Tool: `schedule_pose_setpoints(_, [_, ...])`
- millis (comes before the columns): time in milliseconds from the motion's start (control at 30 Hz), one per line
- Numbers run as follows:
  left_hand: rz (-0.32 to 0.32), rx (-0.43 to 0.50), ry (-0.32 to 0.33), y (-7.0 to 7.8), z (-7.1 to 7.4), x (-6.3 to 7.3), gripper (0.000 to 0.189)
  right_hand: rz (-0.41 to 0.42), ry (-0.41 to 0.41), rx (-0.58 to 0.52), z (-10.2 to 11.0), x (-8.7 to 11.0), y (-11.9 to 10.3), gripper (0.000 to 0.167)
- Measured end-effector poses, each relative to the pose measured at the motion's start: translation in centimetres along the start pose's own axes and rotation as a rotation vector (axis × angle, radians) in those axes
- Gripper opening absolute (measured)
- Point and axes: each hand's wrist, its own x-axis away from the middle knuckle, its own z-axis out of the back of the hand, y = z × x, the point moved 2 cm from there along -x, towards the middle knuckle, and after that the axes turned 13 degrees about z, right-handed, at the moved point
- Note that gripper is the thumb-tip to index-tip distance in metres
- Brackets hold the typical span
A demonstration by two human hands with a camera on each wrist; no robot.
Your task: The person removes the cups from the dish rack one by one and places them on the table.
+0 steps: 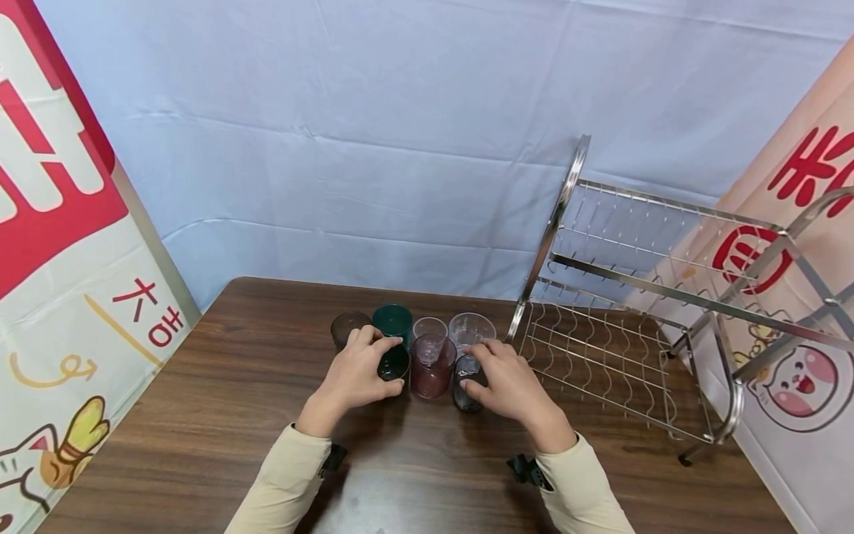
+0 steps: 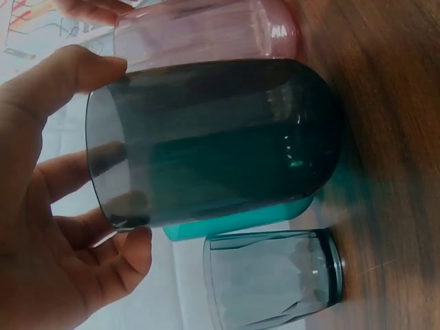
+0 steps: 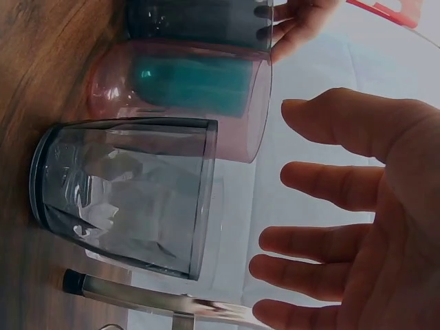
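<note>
Near the rim of a dark grey round-bottomed glass (image 2: 227, 144), my left hand (image 1: 359, 373) curls its thumb and fingers around it. The glass stands upright in the front of a cluster on the table. Beside it is a pink glass (image 1: 432, 374). At the cluster's right front stands a grey faceted glass (image 3: 124, 199). My right hand (image 3: 350, 206) is just above and beside this glass, fingers spread and fairly straight, apart from its rim in the right wrist view. In the head view the hand partly covers that glass.
Behind the front glasses stand a brown-tinted glass (image 1: 347, 326), a teal glass (image 1: 392, 319) and two clear glasses, one a wider clear glass (image 1: 472, 325). A two-tier metal dish rack (image 1: 600, 356) occupies the right of the wooden table (image 1: 220, 415). Pale cloth (image 1: 333, 163) hangs behind.
</note>
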Motion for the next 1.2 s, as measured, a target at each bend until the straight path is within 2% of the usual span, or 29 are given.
schedule_pose_setpoints(133, [0.019,-0.011,0.014,0.1,-0.3,-0.1,0.057,-0.01,-0.01,-0.011,-0.2,-0.2,0.1,0.048])
schedule_pose_setpoints(467, [0.015,0.003,0.056,-0.1,-0.7,0.1,0.052,-0.015,-0.022,-0.024,-0.7,-0.3,0.4,0.048])
schedule_pose_setpoints(700, [0.009,-0.038,0.088,0.0,-0.2,1.1,0.058,-0.049,-0.015,-0.027,-0.3,1.0,0.1,0.048])
schedule_pose_setpoints(867, [0.036,-0.042,0.122,-0.3,0.2,1.7,0.058,-0.056,0.047,-0.024,0.0,2.2,0.0,0.045])
schedule_pose_setpoints(1200, [0.011,-0.009,0.207,-0.8,0.7,3.5,0.05,-0.038,0.216,0.058,0.6,5.1,0.1,0.037])
